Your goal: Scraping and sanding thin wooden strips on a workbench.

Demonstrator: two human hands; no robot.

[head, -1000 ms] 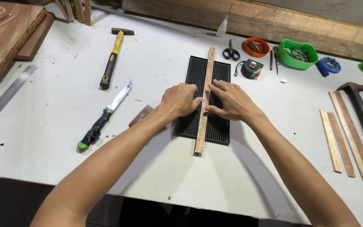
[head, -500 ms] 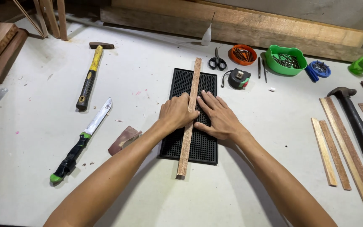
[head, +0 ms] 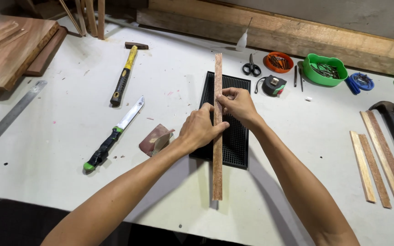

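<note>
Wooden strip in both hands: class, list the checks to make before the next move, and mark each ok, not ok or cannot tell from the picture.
1. Both hands grip the wooden strip: left hand and right hand pinch it near the middle. Ok.
2. Strip raised off the black mat: appears lifted. Ok.
3. Strip whole, no visible crack: ok.
4. Knife clear of the forearms: lies left, apart. Ok.
5. Sandpaper within reach: beside the left wrist. Ok.
6. Underside of the strip: hidden. Cannot tell.

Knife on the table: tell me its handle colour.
The knife has a black handle with green bands at both ends, seen in the head view.
</note>
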